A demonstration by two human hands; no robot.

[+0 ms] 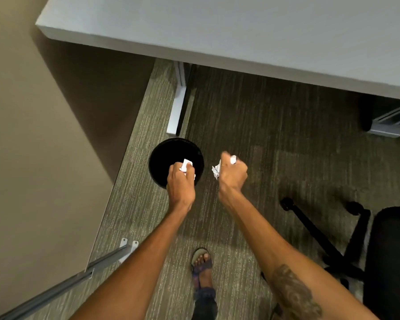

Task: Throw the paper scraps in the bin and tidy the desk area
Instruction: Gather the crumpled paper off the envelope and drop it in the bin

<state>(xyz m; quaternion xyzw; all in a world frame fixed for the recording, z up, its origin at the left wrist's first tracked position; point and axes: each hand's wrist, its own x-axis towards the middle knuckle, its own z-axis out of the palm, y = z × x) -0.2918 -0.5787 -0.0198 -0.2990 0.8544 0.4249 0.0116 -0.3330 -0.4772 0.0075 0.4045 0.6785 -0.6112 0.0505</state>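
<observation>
Two fists closed on crumpled paper scraps: left hand [180,181] holds its wad [185,165] over the black bin [162,158] on the carpet for dropping, right hand [233,173] clutches another [216,171] just beside the rim, bench [240,31] above.

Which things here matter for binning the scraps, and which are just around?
In the job:
left hand holding paper scrap
right hand holding paper scraps
black bin
desk

Just around:
office chair
carpet
</observation>
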